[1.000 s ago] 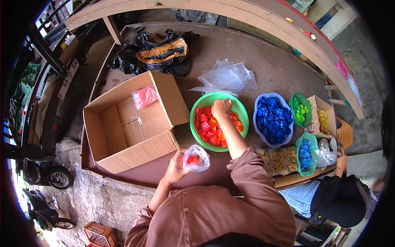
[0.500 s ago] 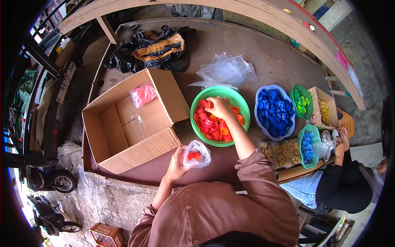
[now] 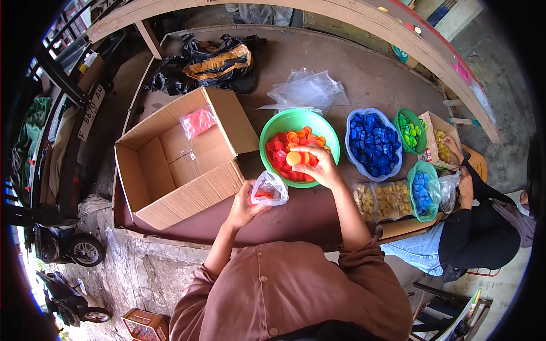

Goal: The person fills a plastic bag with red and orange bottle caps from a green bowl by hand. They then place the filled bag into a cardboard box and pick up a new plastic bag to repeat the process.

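My left hand (image 3: 243, 206) is closed round a clear plastic bag (image 3: 272, 186) with its mouth open upward and some red bottle caps (image 3: 263, 194) inside. Over the near rim of the green basin (image 3: 335, 149), my right hand (image 3: 319, 166) grips a few orange bottle caps (image 3: 298, 158) between thumb and fingers. Red and orange caps (image 3: 277, 149) fill the basin below it. The caps in my right hand are a short way up and to the right of the bag's mouth.
An open cardboard box (image 3: 170, 193) holding a sealed bag of red caps (image 3: 197, 121) stands at left. Empty plastic bags (image 3: 310, 91) lie behind the basin. To the right are a basket of blue caps (image 3: 372, 145), bagged yellowish caps (image 3: 387, 200) and a co-worker's hands (image 3: 465, 187).
My right hand has lifted out of the caps and moved toward me, now with orange caps in its fingers. The co-worker's one hand has reached into the box of yellow caps.
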A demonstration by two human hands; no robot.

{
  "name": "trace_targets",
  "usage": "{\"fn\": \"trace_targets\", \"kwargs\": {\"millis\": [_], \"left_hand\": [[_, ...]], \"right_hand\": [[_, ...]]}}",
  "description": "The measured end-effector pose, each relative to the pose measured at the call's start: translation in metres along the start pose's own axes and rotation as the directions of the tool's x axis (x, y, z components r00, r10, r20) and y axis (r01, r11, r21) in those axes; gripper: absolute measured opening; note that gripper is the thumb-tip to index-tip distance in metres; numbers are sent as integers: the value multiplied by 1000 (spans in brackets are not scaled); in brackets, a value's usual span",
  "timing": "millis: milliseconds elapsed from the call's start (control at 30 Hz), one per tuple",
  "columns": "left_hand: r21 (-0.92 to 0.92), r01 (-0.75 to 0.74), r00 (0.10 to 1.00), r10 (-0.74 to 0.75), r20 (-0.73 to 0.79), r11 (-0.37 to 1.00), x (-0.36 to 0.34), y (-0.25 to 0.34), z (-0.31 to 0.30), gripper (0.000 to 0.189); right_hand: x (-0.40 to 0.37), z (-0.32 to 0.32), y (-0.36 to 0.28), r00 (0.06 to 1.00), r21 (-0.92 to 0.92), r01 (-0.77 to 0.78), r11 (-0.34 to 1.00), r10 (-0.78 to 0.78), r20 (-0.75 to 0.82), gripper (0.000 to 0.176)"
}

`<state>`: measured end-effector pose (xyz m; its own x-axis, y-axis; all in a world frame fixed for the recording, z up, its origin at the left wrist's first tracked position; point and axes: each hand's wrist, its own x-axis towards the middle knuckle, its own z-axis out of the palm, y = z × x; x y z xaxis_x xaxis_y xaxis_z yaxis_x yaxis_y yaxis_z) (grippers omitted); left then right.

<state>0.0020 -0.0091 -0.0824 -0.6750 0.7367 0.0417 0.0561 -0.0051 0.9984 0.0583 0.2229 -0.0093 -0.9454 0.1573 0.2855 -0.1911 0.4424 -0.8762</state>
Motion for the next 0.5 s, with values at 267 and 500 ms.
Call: {"fn": "trace_targets", "kwargs": {"millis": [267, 500], "left_hand": [[-31, 17, 1000, -18, -9, 999, -5, -1, 4, 55], [-25, 6, 1000, -6, -16, 1000, -5, -9, 4, 55]], "right_hand": [[-7, -4, 15, 999, -644, 10, 765, -28, -18, 36], [-8, -3, 6, 991, -318, -127, 940, 131, -10, 29]]}}
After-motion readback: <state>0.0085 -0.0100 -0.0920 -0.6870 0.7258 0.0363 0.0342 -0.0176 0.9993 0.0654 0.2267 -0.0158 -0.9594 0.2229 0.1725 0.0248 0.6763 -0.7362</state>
